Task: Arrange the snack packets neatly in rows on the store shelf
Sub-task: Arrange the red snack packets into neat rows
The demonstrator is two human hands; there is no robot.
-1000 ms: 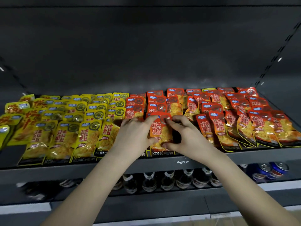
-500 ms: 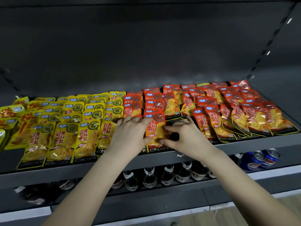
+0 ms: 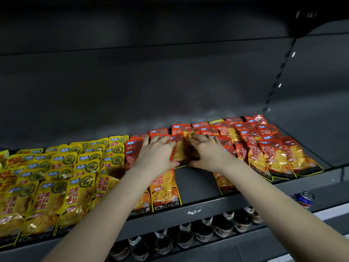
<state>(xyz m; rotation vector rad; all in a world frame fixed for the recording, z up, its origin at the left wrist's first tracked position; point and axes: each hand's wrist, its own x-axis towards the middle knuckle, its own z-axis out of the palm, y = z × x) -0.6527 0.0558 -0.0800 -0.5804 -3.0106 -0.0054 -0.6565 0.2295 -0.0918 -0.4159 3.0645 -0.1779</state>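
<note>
Both hands grasp one red-and-orange foil snack packet from either side. The left hand curls its fingers over the packet's left edge, with the thumb at the bottom corner. The right hand pinches the right edge the same way. The packet lies mid-shelf among the rows of red foil packets, its lower edge over a bare strip of the dark grey metal store shelf. Overlapping rows of yellow foil packets fill the shelf's left side. Dark glass bottles stand on the shelf below.
</note>
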